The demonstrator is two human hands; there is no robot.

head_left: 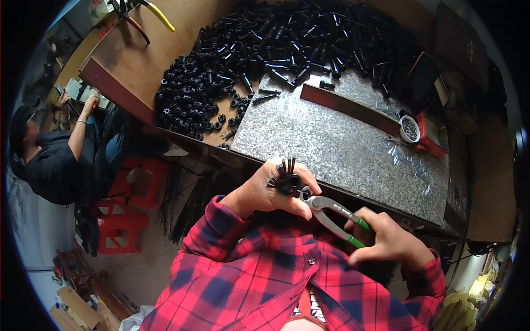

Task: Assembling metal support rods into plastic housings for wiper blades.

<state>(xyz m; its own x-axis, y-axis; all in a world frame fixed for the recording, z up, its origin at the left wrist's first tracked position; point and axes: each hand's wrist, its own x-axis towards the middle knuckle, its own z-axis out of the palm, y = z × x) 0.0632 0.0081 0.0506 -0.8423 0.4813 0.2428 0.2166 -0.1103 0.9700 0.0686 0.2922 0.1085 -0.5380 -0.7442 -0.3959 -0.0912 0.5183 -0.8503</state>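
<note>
My left hand is closed around a cluster of black plastic pieces, held just in front of the bench edge. Thin prongs fan upward from the cluster, and a round hollow end faces up. Gripped in my right hand are green-handled pliers, their handles spread apart. The metal jaws point left and meet the cluster's right side, beside my left thumb. Whether they bite on a piece is too small to tell.
A speckled stone slab covers the bench, with a reddish-brown strip on it. Black tubular parts and black ring-shaped parts are heaped behind and left. A white cup stands right. Red stools and another person are left.
</note>
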